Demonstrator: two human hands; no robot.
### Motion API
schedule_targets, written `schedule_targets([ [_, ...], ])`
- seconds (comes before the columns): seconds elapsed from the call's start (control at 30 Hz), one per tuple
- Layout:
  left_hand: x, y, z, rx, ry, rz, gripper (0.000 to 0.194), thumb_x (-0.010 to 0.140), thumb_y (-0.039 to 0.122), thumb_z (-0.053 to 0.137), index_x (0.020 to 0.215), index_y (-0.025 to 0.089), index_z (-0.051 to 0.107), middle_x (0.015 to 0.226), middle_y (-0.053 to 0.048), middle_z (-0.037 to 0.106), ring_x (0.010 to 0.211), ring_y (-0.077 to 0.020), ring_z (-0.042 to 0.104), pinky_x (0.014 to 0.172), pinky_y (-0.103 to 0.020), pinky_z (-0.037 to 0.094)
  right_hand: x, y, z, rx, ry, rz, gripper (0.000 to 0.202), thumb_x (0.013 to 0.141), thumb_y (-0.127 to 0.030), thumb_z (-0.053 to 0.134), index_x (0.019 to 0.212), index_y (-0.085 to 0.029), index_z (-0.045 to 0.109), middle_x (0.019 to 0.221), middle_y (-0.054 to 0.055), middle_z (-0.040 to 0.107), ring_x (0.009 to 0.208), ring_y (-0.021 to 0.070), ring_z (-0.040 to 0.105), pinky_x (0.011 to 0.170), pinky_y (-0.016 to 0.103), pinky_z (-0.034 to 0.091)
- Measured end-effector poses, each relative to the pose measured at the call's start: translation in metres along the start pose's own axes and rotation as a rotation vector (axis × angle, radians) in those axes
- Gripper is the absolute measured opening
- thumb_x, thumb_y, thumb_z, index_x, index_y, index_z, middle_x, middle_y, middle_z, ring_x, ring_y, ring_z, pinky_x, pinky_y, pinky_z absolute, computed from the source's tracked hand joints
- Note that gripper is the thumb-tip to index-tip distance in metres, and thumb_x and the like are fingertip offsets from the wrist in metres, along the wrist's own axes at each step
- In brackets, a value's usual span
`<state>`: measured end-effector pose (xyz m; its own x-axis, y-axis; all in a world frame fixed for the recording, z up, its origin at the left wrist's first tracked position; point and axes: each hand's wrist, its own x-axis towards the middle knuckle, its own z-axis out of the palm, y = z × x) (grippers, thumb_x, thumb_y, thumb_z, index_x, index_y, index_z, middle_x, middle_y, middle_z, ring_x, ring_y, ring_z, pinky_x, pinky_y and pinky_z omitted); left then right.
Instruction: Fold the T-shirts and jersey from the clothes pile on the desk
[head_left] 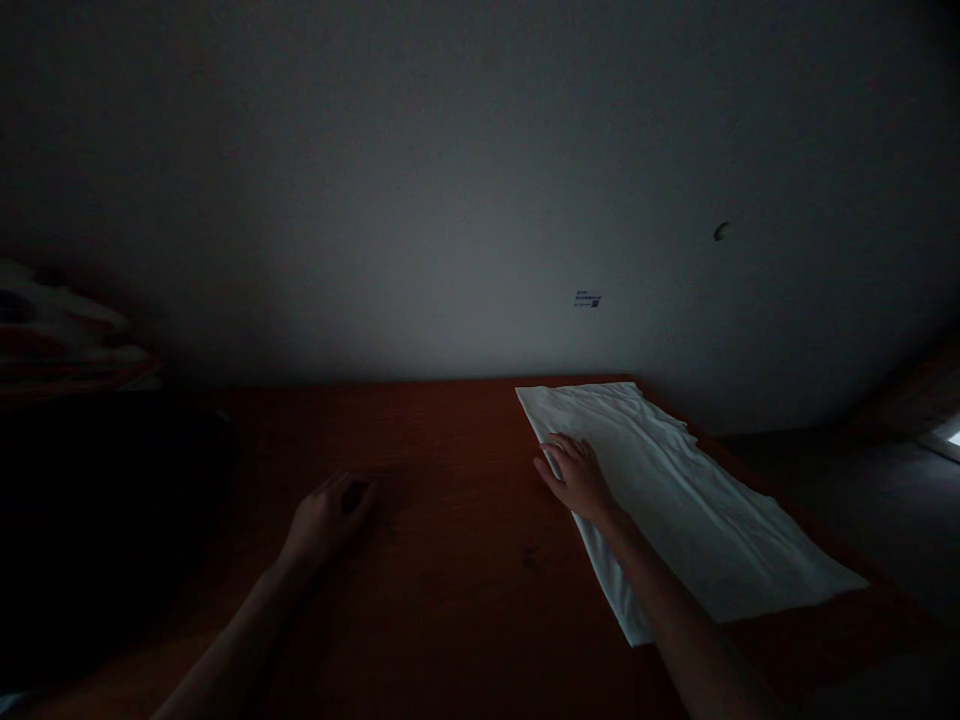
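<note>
The white cloth (697,500) lay flat on the right part of the bench (450,500), folded into a long rectangle that ran from the far edge by the wall toward the near right corner. Its surface showed soft creases and a few rumpled folds at the far end, so it looked light, limp and thin, likely to sag and unfold if lifted by one point. It would probably slide easily over the smooth wood, and its left long edge or its corners seemed the best places to take hold, ideally with both hands to keep the layers together.

The right hand (576,475) rested palm down on the cloth's left edge near the far end, fingers spread and flat; its grip was open, pressing on the fabric and pinching nothing. The left hand (330,515) lay on bare wood well to the left of the cloth, fingers loosely curled; in the dim light I could not tell whether its grip held anything.

A small dark label (587,299) sat on the grey wall (450,200) beyond the bench, its print too small to read. At the far left a dim striped bundle (67,345) showed, blurred.
</note>
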<state>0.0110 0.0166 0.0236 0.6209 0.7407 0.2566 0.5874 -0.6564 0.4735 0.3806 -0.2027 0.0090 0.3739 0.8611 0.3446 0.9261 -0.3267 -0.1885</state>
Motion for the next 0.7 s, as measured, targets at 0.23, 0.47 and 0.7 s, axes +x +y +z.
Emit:
schedule_targets([
  [0.23, -0.017, 0.005, -0.002, -0.071, 0.064, 0.081, 0.031, 0.093, 0.046, 0.048, 0.091, 0.022, 0.068, 0.088, -0.006, 0.07, 0.076, -0.019, 0.065, 0.073, -0.03, 0.049, 0.02, -0.142, 0.032, 0.236, 0.06, 0.039, 0.033, 0.097, -0.043, 0.042, 0.097, -0.021, 0.066, 0.096, 0.009, 0.073, 0.091, 0.0229, 0.068, 0.081, 0.031, 0.047],
  [0.47, -0.025, -0.004, -0.001, -0.44, 0.227, -0.16, 0.037, 0.09, 0.052, 0.052, 0.084, 0.018, 0.064, 0.071, -0.002, 0.063, 0.064, -0.0145, 0.056, 0.059, -0.025, 0.042, 0.006, -0.183, 0.056, 0.201, 0.087, -0.149, 0.036, 0.099, -0.045, 0.037, 0.087, -0.022, 0.062, 0.083, 0.008, 0.072, 0.075, 0.0218, 0.068, 0.068, 0.03, 0.042],
  [0.7, -0.027, -0.012, 0.005, -0.556, 0.266, -0.209, 0.032, 0.088, 0.051, 0.056, 0.084, 0.019, 0.061, 0.067, 0.0, 0.057, 0.061, -0.013, 0.05, 0.059, -0.025, 0.04, -0.004, -0.182, 0.061, 0.215, 0.064, -0.228, 0.041, 0.1, -0.047, 0.034, 0.077, -0.024, 0.059, 0.075, 0.006, 0.07, 0.065, 0.0203, 0.066, 0.061, 0.03, 0.039],
])
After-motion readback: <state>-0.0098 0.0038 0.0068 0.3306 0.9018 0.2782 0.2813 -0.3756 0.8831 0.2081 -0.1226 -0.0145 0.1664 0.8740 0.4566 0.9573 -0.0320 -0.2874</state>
